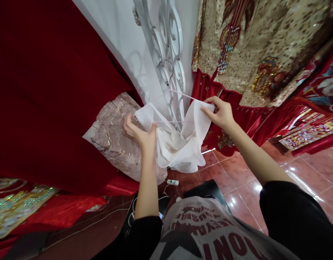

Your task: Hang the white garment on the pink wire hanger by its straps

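Observation:
A sheer white cloth garment [179, 148] hangs on a thin pink hanger [182, 94] whose hook is at the white scrolled metal frame [177, 43]. My right hand [220, 112] pinches the garment's upper right corner between thumb and fingers. At the upper left corner, my left hand [140, 130] has its thumb raised in front and its fingers behind the cloth, closed around the edge. The cloth sags in folds between my hands. Just left of it hangs a pinkish patterned fabric [114, 133], partly behind my left hand.
Red drapery [47, 90] fills the left side. Gold sequined garments [242, 54] and red cloth hang at the right. On the tiled floor [242, 180] below are a white power strip [173, 182], cables and a black object [209, 191] near my body.

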A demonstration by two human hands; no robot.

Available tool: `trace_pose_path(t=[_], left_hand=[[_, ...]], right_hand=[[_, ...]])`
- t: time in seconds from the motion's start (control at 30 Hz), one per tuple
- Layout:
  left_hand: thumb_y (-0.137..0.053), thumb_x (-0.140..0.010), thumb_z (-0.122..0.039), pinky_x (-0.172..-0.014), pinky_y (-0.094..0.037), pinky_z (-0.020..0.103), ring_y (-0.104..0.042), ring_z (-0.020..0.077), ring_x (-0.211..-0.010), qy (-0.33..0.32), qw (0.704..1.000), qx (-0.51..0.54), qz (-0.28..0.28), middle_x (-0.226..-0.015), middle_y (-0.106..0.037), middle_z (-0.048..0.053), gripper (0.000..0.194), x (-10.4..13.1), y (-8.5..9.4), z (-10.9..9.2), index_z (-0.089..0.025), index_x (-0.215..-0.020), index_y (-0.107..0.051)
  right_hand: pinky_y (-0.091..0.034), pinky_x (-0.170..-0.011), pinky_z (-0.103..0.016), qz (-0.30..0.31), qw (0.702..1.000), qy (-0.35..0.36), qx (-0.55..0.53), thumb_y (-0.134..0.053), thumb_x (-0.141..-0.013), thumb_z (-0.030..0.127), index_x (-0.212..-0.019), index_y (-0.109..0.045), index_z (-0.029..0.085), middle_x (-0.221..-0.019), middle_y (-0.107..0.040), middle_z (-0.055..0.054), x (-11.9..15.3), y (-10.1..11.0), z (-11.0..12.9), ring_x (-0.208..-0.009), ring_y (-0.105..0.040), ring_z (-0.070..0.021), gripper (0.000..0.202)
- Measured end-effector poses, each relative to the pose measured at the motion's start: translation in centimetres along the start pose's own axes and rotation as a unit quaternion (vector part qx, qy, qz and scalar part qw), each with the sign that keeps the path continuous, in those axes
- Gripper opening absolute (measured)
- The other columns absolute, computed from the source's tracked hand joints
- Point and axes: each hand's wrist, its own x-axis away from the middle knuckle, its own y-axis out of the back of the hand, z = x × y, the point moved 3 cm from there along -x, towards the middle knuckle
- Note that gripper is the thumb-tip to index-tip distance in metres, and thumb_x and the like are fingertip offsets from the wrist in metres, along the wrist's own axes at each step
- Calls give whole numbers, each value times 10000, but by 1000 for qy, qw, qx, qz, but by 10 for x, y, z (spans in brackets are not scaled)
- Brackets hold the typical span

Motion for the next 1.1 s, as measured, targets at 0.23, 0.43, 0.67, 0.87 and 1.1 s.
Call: trace_pose_path(t=[0.23,0.43,0.67,0.87,1.1], left_hand=[[-780,-847,-191,-1309,-410,553,-580,343,-1511,62,998,2,2,-1584,-587,230,843,-25,-22,25,-189,-1593,-388],[-665,-817,-118,-1209,-540,467,-704,279,-1346,62,996,64,-24,-1524,-645,176,724,-25,-14,6,-195,-1520,-510],[-768,-741,-254,-824,-685,423,-779,254,-890,157,968,182,73,-1064,-787,57,475,-36,30,-13,-220,-1212,-725],[-892,-619,-163,-651,-586,251,-692,161,-738,177,953,239,60,-866,-722,-8,459,-33,47,-32,-222,-1042,-724],[-720,-922,-97,-620,-518,146,-558,52,-617,272,789,550,6,-903,-715,7,234,-57,78,-16,-213,-1125,-702]], right_hand=[[-540,-1056,-547,-41,992,89,74,-691,-952,517,-1179,-754,263,-1245,-723,-137,-4,-12,25,-1227,-664,-364,347],[-583,-975,-472,25,995,96,1,-575,-992,339,-985,-786,293,-1180,-763,-86,-11,-22,16,-1119,-724,-291,215],[-571,-893,-426,24,994,94,41,-567,-895,236,-909,-805,274,-986,-807,-47,-22,-14,-3,-947,-734,-256,241],[-554,-849,-396,40,991,106,72,-551,-890,200,-929,-802,252,-981,-813,-48,-24,-14,-1,-901,-716,-241,259],[-551,-813,-363,5,981,144,127,-542,-919,165,-948,-795,232,-962,-806,-54,-23,-8,-2,-857,-718,-222,264]])
